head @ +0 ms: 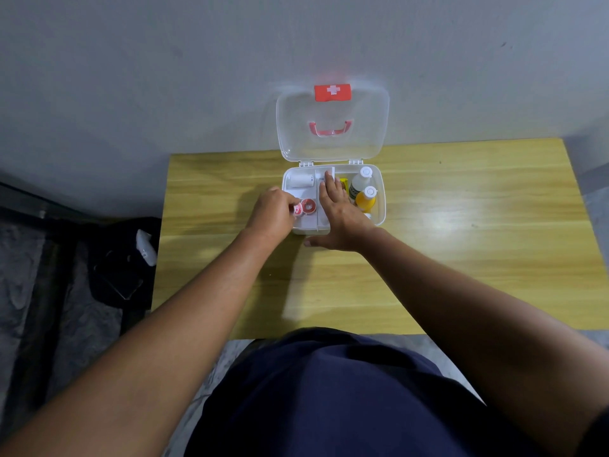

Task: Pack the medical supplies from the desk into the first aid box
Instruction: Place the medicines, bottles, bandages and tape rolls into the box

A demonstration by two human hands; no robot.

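Wooden desk [461, 258], first aid box [382, 192], tape roll [298, 209] between left fingers [287, 202]

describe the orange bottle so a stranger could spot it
Find the open clear plastic first aid box on the yellow wooden desk. In its right-hand section, the orange white-capped bottle lies nearer the person than the pale bottle; only it is orange.

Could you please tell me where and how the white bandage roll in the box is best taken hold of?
Take the white bandage roll round its middle, coming from above. It lies on its side in the far-left compartment of the first aid box, its ends near the walls, so probably only the curved top is free for a grip.
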